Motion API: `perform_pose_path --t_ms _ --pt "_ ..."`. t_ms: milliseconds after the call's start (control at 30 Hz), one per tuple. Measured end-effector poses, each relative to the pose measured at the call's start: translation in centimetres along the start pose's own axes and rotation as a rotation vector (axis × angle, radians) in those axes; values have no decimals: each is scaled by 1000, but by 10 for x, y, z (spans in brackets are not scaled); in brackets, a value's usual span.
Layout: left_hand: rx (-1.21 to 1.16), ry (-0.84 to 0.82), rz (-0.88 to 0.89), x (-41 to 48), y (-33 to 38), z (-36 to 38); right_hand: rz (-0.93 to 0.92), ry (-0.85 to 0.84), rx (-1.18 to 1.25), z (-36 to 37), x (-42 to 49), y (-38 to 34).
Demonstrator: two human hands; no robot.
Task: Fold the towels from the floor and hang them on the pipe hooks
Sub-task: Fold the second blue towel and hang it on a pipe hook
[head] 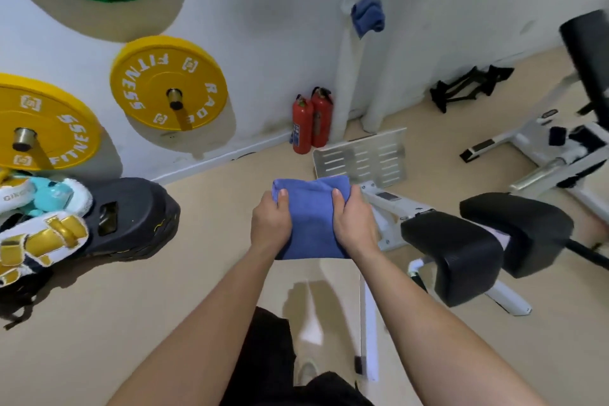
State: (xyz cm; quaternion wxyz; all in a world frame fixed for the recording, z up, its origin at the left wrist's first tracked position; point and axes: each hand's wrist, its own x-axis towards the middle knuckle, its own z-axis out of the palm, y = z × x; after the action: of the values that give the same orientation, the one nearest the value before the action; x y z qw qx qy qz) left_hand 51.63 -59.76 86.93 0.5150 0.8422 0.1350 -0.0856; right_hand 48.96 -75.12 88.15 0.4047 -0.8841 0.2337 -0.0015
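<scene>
A folded blue towel [311, 217] is held in the air in front of me over the beige floor. My left hand [270, 224] grips its left edge with the thumb on top. Its right edge is gripped the same way by my right hand [354, 224]. Another blue towel [367, 15] hangs bunched on a hook on the white pipes [349, 82] in the far corner of the room.
Two red fire extinguishers [311, 120] stand by the pipes. A perforated metal footplate [361, 156] and a black padded bench [451, 254] lie to the right. Yellow weight plates [168, 82] hang on the left wall above boxing gloves [43, 234].
</scene>
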Motion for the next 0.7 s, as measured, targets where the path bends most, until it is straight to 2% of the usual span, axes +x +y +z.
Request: perform_pose_path --t_ms 300,500,700 --pt "36 -236 194 185 127 80 49 163 -1 -47 200 -20" --pt "99 -353 227 330 219 118 95 186 97 -71 352 -63" --pt "154 -419 270 433 293 165 170 215 149 -90 474 -77"
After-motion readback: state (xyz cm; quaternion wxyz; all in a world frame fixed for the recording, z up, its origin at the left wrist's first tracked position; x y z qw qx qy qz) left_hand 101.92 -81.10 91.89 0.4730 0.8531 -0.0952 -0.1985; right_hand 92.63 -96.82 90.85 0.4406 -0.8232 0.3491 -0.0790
